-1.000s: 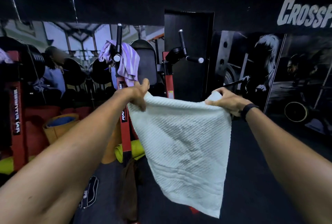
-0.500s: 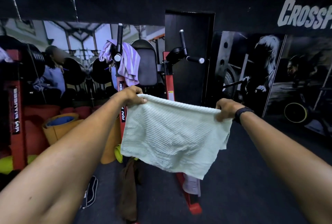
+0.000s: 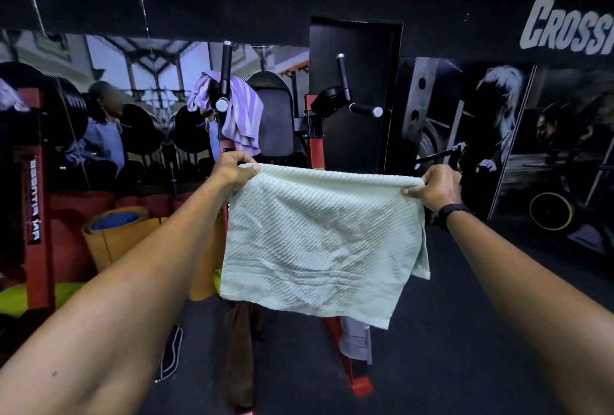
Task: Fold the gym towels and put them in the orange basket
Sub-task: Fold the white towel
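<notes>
A pale green ribbed towel hangs doubled over in the air in front of me, its fold along the top edge. My left hand pinches the top left corner. My right hand grips the top right corner, and a black band sits on that wrist. A purple striped towel is draped over a handle of the red dip station behind. A brown towel and a grey one hang low on the station's frame. No orange basket is clearly visible.
An orange rolled mat with a blue core stands at the left beside a red rack. A mirror at the back left reflects a person and weight plates. Dark floor spreads to the right, below a wall mural.
The towel hung long from its top corners a second ago. It has since been folded in half and now hangs short, with both hands lower and spread wider apart.
</notes>
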